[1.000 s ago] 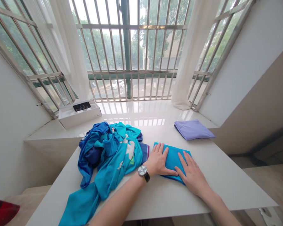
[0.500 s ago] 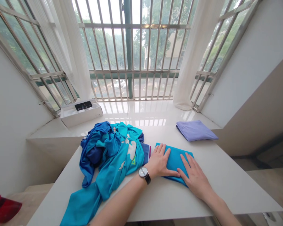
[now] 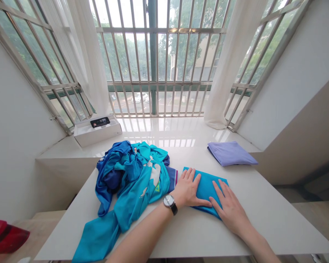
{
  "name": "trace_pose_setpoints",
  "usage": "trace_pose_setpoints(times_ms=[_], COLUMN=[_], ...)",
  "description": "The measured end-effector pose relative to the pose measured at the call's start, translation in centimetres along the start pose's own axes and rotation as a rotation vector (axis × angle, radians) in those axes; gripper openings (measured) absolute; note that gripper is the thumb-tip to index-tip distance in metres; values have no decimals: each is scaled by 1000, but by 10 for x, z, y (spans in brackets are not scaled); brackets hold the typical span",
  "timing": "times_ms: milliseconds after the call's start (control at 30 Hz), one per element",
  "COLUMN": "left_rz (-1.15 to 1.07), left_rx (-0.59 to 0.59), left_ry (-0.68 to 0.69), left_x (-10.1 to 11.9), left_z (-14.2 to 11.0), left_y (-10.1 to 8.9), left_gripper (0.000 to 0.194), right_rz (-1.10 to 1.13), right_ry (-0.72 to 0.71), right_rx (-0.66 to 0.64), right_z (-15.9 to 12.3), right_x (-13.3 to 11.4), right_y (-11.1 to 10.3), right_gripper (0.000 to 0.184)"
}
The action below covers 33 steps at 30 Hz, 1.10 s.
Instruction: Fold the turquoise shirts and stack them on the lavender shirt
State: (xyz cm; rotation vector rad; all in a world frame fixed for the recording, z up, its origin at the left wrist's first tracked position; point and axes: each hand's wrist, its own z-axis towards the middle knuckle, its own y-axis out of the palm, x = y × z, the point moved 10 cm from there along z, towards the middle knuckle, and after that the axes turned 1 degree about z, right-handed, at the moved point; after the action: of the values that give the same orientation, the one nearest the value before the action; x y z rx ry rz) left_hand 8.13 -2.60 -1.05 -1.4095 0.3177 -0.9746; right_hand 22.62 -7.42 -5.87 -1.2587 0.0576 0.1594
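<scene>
A folded blue garment (image 3: pixel 207 186) lies flat on the white table (image 3: pixel 265 223), partly covered by both hands. My left hand (image 3: pixel 188 188) presses on its left part with the fingers spread; a wristwatch (image 3: pixel 169 200) is on that wrist. Across its right part rests my right hand (image 3: pixel 228 206), fingers stretched out and apart. The two thumbs almost meet at the garment's middle. Left of the hands is a crumpled heap of blue and turquoise clothes (image 3: pixel 134 179), with white prints on it and a striped navy edge beside my left hand.
A folded lavender garment (image 3: pixel 231 153) lies farther back on the right. At the back left, a white box (image 3: pixel 98 134) carries a phone (image 3: pixel 100 122). Barred windows and white curtains (image 3: pixel 226 69) stand behind the sill. Something red (image 3: pixel 8 237) sits low at the far left.
The view has shifted a little, so everything appears slightly farther right. Both hands keep their place on the folded blue garment.
</scene>
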Motion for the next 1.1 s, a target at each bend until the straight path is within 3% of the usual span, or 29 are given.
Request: trace_pose_setpoints(times_ms=[400, 600, 833, 1100], left_rz=[-53, -53, -47, -52], left_rx=[-12, -7, -4, -28], left_ry=[4, 3, 18, 20], left_x=[-1, 1, 2, 1], left_z=[-1, -1, -2, -2], left_y=[1, -4, -4, -2], left_gripper=[121, 122, 116, 121], right_rz=[-5, 45, 43, -53], right_ry=[-9, 16, -117, -140], right_rx=[-8, -102, -72, -82], right_z=[-1, 9, 34, 27], right_x=[0, 10, -23, -22], right_y=[0, 5, 1, 6], right_gripper=[72, 77, 67, 72])
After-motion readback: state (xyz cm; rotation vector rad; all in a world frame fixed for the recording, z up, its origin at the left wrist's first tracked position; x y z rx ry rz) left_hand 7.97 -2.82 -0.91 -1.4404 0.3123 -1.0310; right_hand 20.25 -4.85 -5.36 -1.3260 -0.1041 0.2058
